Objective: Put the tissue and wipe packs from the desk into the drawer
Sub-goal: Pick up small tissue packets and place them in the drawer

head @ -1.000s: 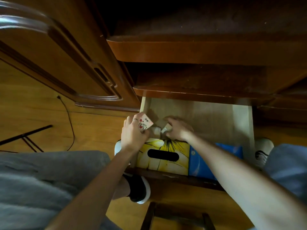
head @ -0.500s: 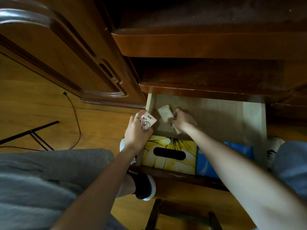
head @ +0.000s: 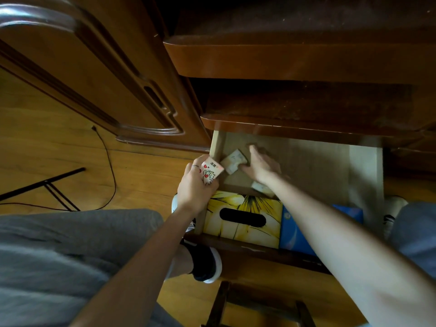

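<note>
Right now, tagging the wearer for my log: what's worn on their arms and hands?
Both forearms are bare, no sleeves in view. The left hand wears a thin ring on one finger. The right hand shows no ring, watch or glove.

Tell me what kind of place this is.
Probably a room at home, at a wooden desk: an open drawer holds a yellow tissue box, the floor is wood, and a dark wooden cabinet door stands beside it.

A black cable (head: 111, 175) trails across the wooden floor (head: 59, 161), left of the carved cabinet door (head: 99, 74). Near the cable lies a black metal stand (head: 44, 185). Below the door, grey trousers (head: 59, 256) cover a leg ending in a black-and-white shoe (head: 205, 265).
</note>
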{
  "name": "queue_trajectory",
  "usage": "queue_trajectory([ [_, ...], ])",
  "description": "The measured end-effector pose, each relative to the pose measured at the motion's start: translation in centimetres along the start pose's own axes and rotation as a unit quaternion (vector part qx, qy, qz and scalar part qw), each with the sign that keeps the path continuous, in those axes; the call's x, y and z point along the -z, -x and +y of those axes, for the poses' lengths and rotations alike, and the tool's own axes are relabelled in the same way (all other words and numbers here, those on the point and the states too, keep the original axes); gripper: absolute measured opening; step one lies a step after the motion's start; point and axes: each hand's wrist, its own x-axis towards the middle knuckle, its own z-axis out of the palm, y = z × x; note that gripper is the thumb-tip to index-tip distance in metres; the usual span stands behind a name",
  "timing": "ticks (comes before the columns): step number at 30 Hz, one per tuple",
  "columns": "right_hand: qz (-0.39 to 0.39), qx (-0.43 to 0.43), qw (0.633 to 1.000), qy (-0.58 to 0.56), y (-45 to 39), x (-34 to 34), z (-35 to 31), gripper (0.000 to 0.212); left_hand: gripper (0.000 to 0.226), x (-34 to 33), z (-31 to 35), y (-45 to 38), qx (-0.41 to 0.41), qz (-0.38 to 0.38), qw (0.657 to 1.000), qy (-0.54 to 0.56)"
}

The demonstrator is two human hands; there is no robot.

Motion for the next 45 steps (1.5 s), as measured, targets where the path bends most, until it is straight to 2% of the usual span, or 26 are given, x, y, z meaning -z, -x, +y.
queue_trajectory([
  [2,-0.034,0.029,0.998,-0.035,0.3,-1.1,-0.9,0.057,0.065,0.0,0.0,0.0,0.0,0.0,1.0,0.0],
  [6,-0.092,0.123,0.988,0.016,0.7,-2.7,-2.0,0.042,0.064,0.0,0.1,0.1,0.002,0.006,1.0,-0.011],
  [11,-0.139,0.064,0.98,-0.128,0.8,-3.1,-2.6,0.057,0.062,-0.2,0.1,0.1,0.012,0.014,1.0,-0.016],
  [13,-0.122,0.032,0.975,-0.18,0.7,-2.2,-2.0,0.063,0.062,-0.2,0.2,0.0,0.014,0.014,1.0,-0.012],
  [14,-0.09,0.026,0.981,-0.171,0.6,-1.5,-1.4,0.064,0.061,-0.3,0.3,0.0,0.015,0.015,1.0,-0.011],
  [16,-0.023,0.034,0.997,-0.061,0.7,0.5,0.3,0.061,0.061,-0.4,0.5,0.1,0.015,0.016,1.0,-0.01],
  [18,-0.047,0.034,0.998,0.03,1.1,1.8,2.9,0.067,0.062,-0.5,0.6,0.1,0.016,0.016,1.0,-0.018],
  [19,-0.087,0.015,0.995,0.038,1.5,2.1,4.2,0.068,0.063,-0.7,0.7,0.1,0.019,0.016,0.999,-0.025],
  [21,-0.133,-0.027,0.991,-0.012,2.6,1.9,6.1,0.054,0.063,-0.8,0.8,0.1,0.024,0.017,0.999,-0.041],
  [24,-0.063,-0.078,0.99,-0.099,3.6,0.5,6.0,0.034,0.061,-0.8,1.0,0.4,0.02,0.025,0.998,-0.05],
  [26,-0.029,-0.106,0.987,-0.12,3.7,-0.3,4.4,0.035,0.059,-0.6,1.2,0.7,0.019,0.033,0.998,-0.054],
  [28,-0.048,-0.086,0.987,-0.126,3.8,-1.1,2.6,0.034,0.06,-0.5,1.3,1.0,0.01,0.041,0.996,-0.08],
  [31,-0.085,-0.025,0.994,-0.065,3.9,-1.6,1.0,0.045,0.063,-0.3,1.8,1.2,-0.02,0.077,0.983,-0.167],
  [33,-0.086,-0.03,0.996,-0.021,3.9,-0.6,1.2,0.059,0.065,-0.3,2.4,1.2,-0.036,0.097,0.977,-0.186],
  [35,-0.064,-0.047,0.996,-0.049,3.7,1.4,1.9,0.068,0.067,-0.6,3.1,0.9,-0.043,0.069,0.987,-0.139],
  [36,-0.06,-0.041,0.989,-0.126,3.7,2.7,2.2,0.07,0.07,-0.9,3.6,0.7,-0.044,0.048,0.992,-0.111],
  [38,-0.096,0.008,0.944,-0.314,4.1,5.2,2.3,0.069,0.076,-1.8,4.3,0.4,-0.058,0.027,0.994,-0.089],
  [39,-0.127,0.039,0.925,-0.357,4.3,6.0,2.2,0.064,0.078,-2.3,4.7,0.2,-0.067,0.023,0.994,-0.087],
  [41,-0.172,0.077,0.902,-0.388,4.8,6.4,1.9,0.043,0.083,-3.2,5.4,-0.1,-0.076,0.002,0.994,-0.075],
  [43,-0.127,0.057,0.907,-0.397,4.7,5.7,2.2,0.031,0.089,-3.8,5.6,-0.5,-0.084,-0.053,0.994,-0.054],
  [45,-0.052,0.022,0.931,-0.359,4.6,5.0,3.3,0.03,0.083,-4.1,5.3,-1.1,-0.091,-0.106,0.988,-0.059],
])
